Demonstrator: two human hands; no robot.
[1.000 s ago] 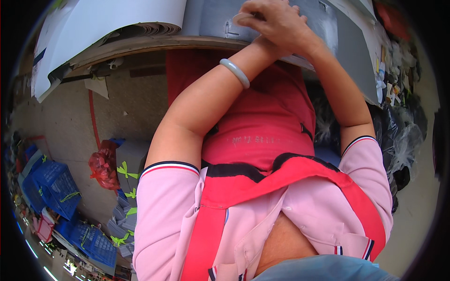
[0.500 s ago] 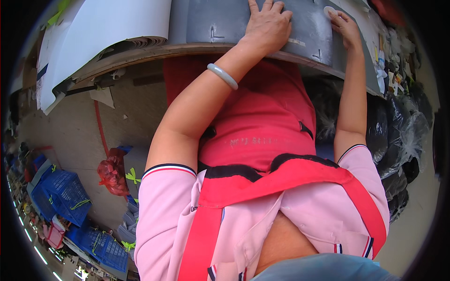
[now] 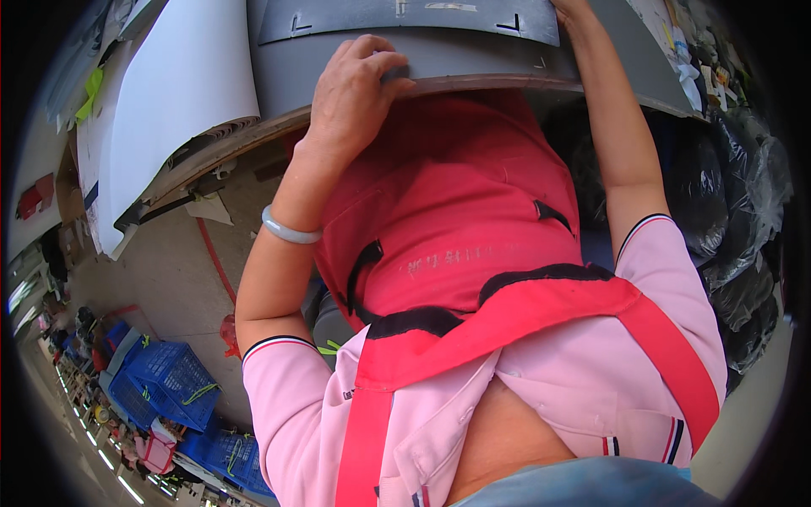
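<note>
A dark grey template (image 3: 363, 19) with small L-shaped slots lies on a larger smooth grey sheet (image 3: 456, 57) at the table's near side. My left hand (image 3: 355, 89) is over the sheet's near edge, just below the template's left half. Its fingers are loosely bent, with a gap between thumb and forefinger and nothing visible in it. My right hand (image 3: 576, 8) is at the template's right end, cut off by the upper picture edge, so its fingers are mostly hidden. The white disc seen earlier in it is out of sight. A small pale corner mark shows on the sheet.
A large white sheet roll (image 3: 190, 76) curls over the table's left side. Black plastic bags (image 3: 697, 186) are heaped below the right side. Blue plastic crates (image 3: 177, 380) stand on the floor at the left. My red apron (image 3: 456, 194) touches the wooden table edge.
The template has shifted away from the table edge, baring a strip of grey sheet. My left hand has come off the template toward me and left. My right hand has moved farther up.
</note>
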